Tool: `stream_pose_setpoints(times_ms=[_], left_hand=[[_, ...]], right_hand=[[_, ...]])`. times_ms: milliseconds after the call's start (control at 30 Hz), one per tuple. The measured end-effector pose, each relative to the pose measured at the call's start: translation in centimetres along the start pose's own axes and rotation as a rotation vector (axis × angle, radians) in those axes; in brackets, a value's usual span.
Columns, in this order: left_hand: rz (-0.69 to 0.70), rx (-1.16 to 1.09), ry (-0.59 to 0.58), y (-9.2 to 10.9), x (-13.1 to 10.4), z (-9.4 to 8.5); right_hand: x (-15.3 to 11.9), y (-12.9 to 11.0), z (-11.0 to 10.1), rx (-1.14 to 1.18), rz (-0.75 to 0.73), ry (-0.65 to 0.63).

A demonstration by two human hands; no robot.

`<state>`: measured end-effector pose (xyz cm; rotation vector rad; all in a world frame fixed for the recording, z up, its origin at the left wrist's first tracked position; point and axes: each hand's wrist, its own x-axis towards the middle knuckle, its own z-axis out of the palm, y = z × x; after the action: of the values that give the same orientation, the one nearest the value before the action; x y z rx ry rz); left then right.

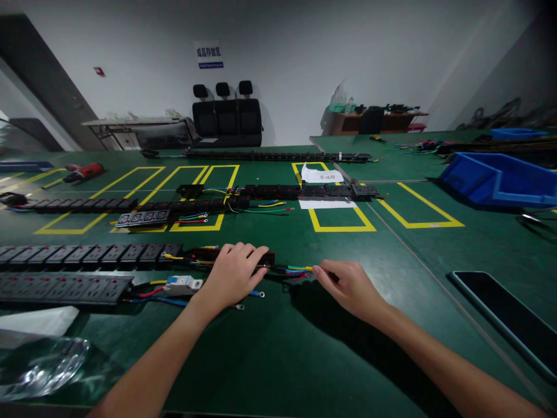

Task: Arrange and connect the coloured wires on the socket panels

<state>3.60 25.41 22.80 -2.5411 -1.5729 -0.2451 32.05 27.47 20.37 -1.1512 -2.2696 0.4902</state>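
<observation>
My left hand lies over a narrow dark module, fingers curled across its top and thumb along the near side. From the module's right end runs a bundle of thin wires in green, blue and red. My right hand pinches the yellow-tipped end of a green wire between thumb and fingers. Left of my left hand a black socket strip reaches off the frame. Nearer to me lies a second socket strip, with a small white circuit breaker on its leads. Ring terminals show beside my left wrist.
More socket strips cross the green table farther back, over yellow tape outlines. A phone and a blue bin are at right. Clear plastic sits front left, a red power drill back left.
</observation>
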Motion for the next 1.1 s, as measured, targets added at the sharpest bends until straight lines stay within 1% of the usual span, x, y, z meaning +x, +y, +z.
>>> stream_pose_setpoints(times_ms=[267, 467, 533, 700, 800, 967, 1100], left_hand=[[-0.001, -0.009, 0.003, 0.0, 0.0, -0.2], [0.001, -0.006, 0.002, 0.0, 0.0, -0.2], [0.001, 0.0, 0.004, 0.0, 0.0, -0.1], [0.006, -0.007, 0.016, 0.0, 0.0, 0.0], [0.007, -0.007, 0.018, 0.0, 0.0, 0.0], [0.008, -0.007, 0.011, 0.0, -0.1, -0.1], [0.014, -0.007, 0.016, 0.0, -0.1, 0.0]], right_hand=[[0.2, 0.3, -0.2, 0.012, 0.062, 0.022], [0.4, 0.5, 0.1, 0.082, 0.147, -0.017], [0.5, 0.8, 0.3, 0.156, 0.194, -0.032], [0.8, 1.3, 0.8, 0.437, 0.375, -0.092], [1.0, 1.2, 0.9, 0.53, 0.433, -0.121], [1.1, 0.8, 0.7, 0.547, 0.408, -0.089], [1.0, 1.0, 0.8, 0.521, 0.381, -0.089]])
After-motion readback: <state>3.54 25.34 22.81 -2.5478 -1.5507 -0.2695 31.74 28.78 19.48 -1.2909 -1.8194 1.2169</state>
